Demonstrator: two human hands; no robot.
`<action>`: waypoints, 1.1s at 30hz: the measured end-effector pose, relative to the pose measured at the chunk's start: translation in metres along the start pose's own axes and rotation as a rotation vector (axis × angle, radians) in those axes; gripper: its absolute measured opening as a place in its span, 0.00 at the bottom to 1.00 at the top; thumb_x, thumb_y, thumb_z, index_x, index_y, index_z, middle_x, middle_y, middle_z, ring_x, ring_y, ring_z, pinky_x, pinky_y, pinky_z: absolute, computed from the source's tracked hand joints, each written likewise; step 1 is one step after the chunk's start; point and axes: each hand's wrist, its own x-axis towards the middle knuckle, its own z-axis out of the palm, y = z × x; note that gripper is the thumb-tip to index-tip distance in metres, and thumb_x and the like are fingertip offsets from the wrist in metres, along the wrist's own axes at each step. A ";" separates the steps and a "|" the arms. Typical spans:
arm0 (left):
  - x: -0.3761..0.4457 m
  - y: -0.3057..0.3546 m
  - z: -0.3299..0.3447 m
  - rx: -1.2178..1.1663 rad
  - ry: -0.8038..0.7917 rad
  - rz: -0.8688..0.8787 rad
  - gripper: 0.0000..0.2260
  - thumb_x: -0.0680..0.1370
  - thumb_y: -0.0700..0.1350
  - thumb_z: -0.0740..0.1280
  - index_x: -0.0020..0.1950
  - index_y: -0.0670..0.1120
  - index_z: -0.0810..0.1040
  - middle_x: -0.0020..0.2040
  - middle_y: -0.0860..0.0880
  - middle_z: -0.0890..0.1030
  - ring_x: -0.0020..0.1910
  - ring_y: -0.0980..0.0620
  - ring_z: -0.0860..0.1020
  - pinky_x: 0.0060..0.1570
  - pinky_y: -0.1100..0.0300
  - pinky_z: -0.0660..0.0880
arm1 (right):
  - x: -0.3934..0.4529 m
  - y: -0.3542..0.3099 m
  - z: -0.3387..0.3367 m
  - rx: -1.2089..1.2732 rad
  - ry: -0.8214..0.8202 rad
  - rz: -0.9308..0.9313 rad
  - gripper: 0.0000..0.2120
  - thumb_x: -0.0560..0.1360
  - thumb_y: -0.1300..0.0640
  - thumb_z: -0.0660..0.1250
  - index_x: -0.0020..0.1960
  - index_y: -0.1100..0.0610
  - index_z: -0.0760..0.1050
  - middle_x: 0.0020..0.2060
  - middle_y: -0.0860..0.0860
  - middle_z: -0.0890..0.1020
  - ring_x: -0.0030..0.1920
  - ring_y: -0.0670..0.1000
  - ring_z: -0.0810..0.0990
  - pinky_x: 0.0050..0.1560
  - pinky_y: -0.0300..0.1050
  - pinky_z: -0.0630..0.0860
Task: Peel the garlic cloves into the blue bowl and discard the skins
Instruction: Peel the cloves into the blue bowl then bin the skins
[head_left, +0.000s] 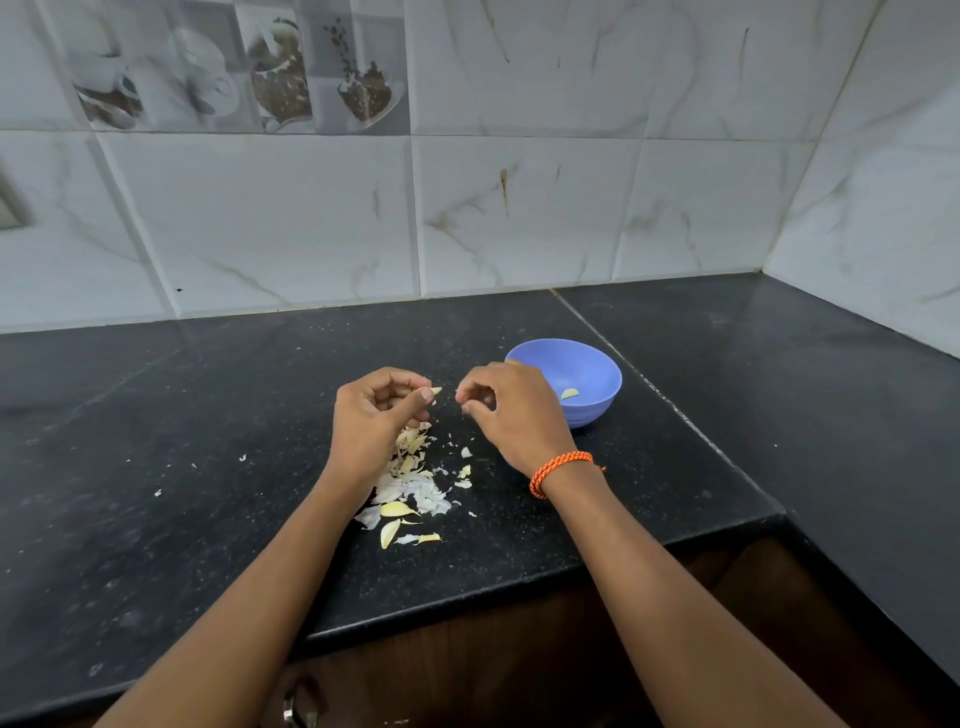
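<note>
1. My left hand pinches a garlic clove between thumb and fingers; only its pale tip pokes out toward my right hand.
2. My right hand is curled, thumb and forefinger pressed together just beside the clove's tip; whether a scrap of skin sits between them I cannot tell.
3. The blue bowl stands on the black countertop right behind my right hand, which covers its near-left rim. One peeled clove lies inside it.
4. The pile of skins lies under and behind my left wrist, spreading toward the countertop's front edge; my forearm hides its left part. Loose flakes are scattered beside it, between my two wrists.
5. An orange braided band circles my right wrist.
6. A seam in the countertop runs just right of the bowl, from the tiled wall toward the front edge.
</note>
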 end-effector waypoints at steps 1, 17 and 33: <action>-0.001 0.000 0.000 -0.002 -0.005 0.001 0.04 0.79 0.38 0.77 0.53 0.40 0.87 0.44 0.40 0.88 0.39 0.46 0.85 0.40 0.59 0.82 | 0.000 -0.001 0.001 0.016 0.001 0.009 0.05 0.81 0.57 0.72 0.51 0.47 0.86 0.43 0.43 0.84 0.48 0.45 0.76 0.45 0.43 0.70; -0.002 0.004 0.002 -0.004 -0.012 0.028 0.03 0.78 0.39 0.78 0.49 0.41 0.87 0.45 0.42 0.88 0.42 0.46 0.86 0.43 0.59 0.82 | 0.017 -0.002 -0.007 0.277 0.061 -0.003 0.03 0.77 0.61 0.76 0.47 0.54 0.86 0.42 0.46 0.87 0.45 0.46 0.83 0.48 0.40 0.79; 0.002 0.000 -0.009 0.136 0.117 0.026 0.04 0.81 0.41 0.75 0.47 0.46 0.87 0.39 0.49 0.88 0.35 0.59 0.82 0.39 0.65 0.75 | 0.023 0.048 -0.067 -0.229 -0.014 0.305 0.12 0.78 0.63 0.67 0.46 0.48 0.83 0.46 0.48 0.86 0.46 0.53 0.84 0.50 0.49 0.80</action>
